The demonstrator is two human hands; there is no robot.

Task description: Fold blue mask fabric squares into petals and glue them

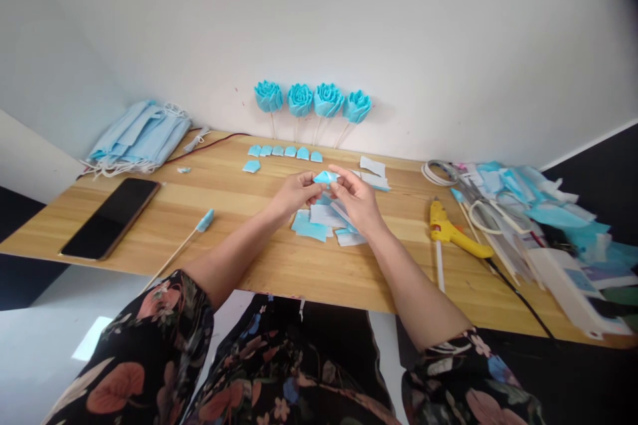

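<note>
The bench (224,179) is grained wood; ruffled blue blooms (300,99) line its far edge; flat blue-and-white scraps (310,226) lie partly hidden by the right hand (357,198); its fingers and those of the left hand (298,192) pinch a folded blue piece (325,177) above them, covering its ends.

- Bare table (309,272) lies open between the forearms, up to the loose pieces (312,222) under the hands.
- Left of the left hand (299,190), a wide way runs over bare wood between the stick (172,255) and the petals (278,151).
- Farther left, the phone (110,219) and masks (139,136) block the end.
- Straight ahead, the petals come first, then the flowers (300,99) leaning at the wall (399,46).
- Right of the right hand (357,198), open wood reaches the glue gun (441,226).
- Beyond it, scissors (491,212) and scraps (563,206) crowd the table; a cord (521,302) crosses the near edge.
</note>
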